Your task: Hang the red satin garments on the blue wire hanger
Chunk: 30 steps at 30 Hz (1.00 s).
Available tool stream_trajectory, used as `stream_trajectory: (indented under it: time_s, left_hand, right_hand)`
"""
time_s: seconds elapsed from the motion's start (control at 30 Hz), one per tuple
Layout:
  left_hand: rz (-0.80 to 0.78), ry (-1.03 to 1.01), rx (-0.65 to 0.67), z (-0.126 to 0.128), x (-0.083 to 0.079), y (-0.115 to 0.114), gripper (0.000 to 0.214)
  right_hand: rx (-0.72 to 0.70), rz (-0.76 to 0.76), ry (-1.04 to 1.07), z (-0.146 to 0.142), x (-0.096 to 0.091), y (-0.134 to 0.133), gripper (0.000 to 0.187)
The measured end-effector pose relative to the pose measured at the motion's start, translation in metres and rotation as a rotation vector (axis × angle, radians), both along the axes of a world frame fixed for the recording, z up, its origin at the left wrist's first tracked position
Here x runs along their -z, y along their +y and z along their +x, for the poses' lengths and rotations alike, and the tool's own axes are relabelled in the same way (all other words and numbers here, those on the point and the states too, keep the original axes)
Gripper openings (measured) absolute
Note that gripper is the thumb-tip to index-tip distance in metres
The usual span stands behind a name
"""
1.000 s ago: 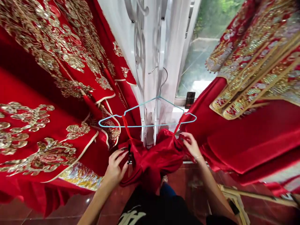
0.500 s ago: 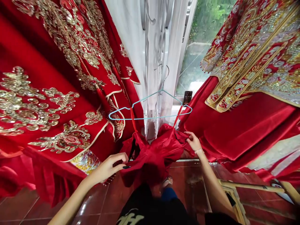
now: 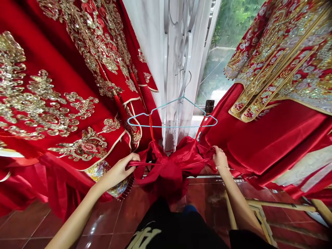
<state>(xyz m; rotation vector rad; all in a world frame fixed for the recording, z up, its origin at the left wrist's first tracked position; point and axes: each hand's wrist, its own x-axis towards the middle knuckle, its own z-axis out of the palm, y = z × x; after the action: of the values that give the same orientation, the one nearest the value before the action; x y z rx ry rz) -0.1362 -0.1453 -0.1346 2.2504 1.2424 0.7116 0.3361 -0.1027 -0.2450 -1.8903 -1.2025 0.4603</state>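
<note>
A red satin garment (image 3: 166, 173) hangs bunched in front of me on thin red straps from a light blue wire hanger (image 3: 171, 121). The hanger's hook (image 3: 187, 81) is caught on a white ornate metal frame. My left hand (image 3: 118, 171) grips a narrow red satin tie (image 3: 145, 163) from the garment. My right hand (image 3: 220, 157) pinches the fabric at the garment's other side, and a taut band runs across to it. Where the tie ends inside my right fingers is hidden.
Large red robes (image 3: 64, 103) with gold embroidery hang to the left, and another (image 3: 280, 103) hangs to the right. Behind the hanger are a white sheer curtain (image 3: 147, 45) and a window. Below lie reddish floor tiles (image 3: 103, 221) and a wooden rack (image 3: 261, 207).
My hands have spread apart, the left moving outward and now holding the red tie stretched tight. The garment is gathered tighter at the middle.
</note>
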Motion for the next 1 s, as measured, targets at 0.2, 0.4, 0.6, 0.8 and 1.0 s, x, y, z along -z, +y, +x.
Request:
stream_trajectory:
  time_s: [0.2, 0.4, 0.6, 0.8, 1.0]
  left_hand:
    - [0.227, -0.060, -0.197, -0.001, 0.006, 0.000, 0.022]
    - [0.585, -0.282, -0.580, 0.020, 0.015, 0.001, 0.019]
    - [0.603, -0.398, -0.736, 0.040, 0.018, 0.001, 0.020]
    - [0.452, -0.580, -0.751, 0.025, 0.016, -0.001, 0.024]
    - [0.445, -0.776, -0.674, 0.016, 0.014, 0.020, 0.017]
  right_hand:
    - [-0.006, 0.012, 0.345, 0.015, -0.016, 0.000, 0.007]
    - [-0.202, 0.030, 0.595, -0.005, -0.018, -0.001, 0.036]
    - [-0.220, -0.031, 0.586, -0.037, -0.002, -0.007, 0.034]
    - [0.086, 0.016, 0.219, -0.004, -0.005, -0.015, 0.043]
    - [-0.006, 0.194, 0.525, 0.011, -0.013, 0.000, 0.040]
